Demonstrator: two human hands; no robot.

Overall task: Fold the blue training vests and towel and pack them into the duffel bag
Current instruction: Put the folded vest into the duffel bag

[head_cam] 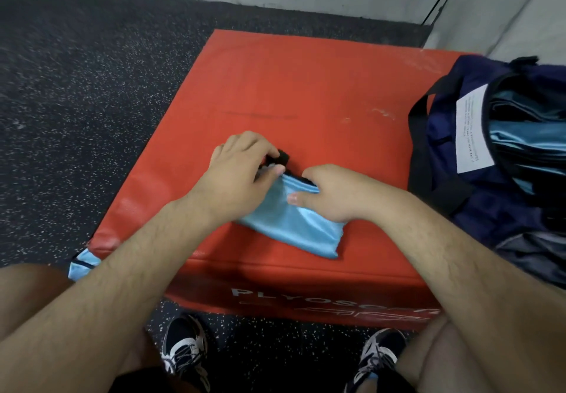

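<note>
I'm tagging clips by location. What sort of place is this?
Probably a gym: a red padded jump box stands on speckled rubber flooring, and a duffel bag sits on it.

duffel bag [477, 209] cropped right, label [473, 129] text unreadable

Folded vest [294, 227] on box [306, 86] front-ctr; duffel bag [477, 184] on R edge.

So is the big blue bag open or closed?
Open. The duffel bag gapes at the top, and folded light blue cloth shows inside it.
</note>
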